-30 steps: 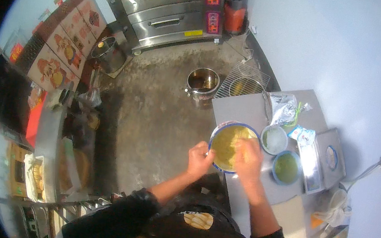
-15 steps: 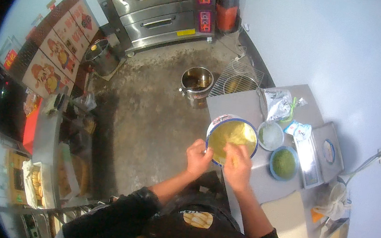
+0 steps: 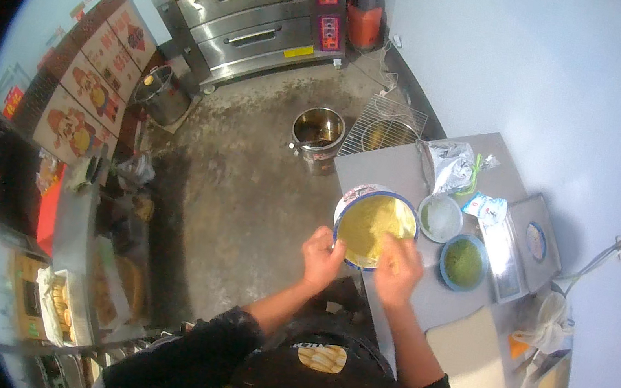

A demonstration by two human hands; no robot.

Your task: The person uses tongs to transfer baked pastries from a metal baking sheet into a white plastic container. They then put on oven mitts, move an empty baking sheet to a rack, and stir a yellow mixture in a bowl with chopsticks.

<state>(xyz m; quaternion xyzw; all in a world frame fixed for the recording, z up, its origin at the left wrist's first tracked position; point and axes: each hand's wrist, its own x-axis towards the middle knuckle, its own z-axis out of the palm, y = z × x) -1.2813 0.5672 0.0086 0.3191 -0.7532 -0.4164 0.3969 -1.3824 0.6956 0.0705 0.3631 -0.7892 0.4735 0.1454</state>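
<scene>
Evidently, the left hand [image 3: 322, 259] gripped the near rim of the blue-rimmed round metal basin of yellow batter [image 3: 374, 227] at the grey table's [image 3: 397, 170] edge, steadying it, while the right hand [image 3: 397, 270] rested, loosely curled, over that rim.

Left hand [image 3: 321, 257] curled, right hand [image 3: 397, 270] fingers bent, forearms extended forward.

Stained concrete floor [image 3: 249, 177], steel deck oven [image 3: 260, 12] against pale blue wall [image 3: 549, 77].
</scene>
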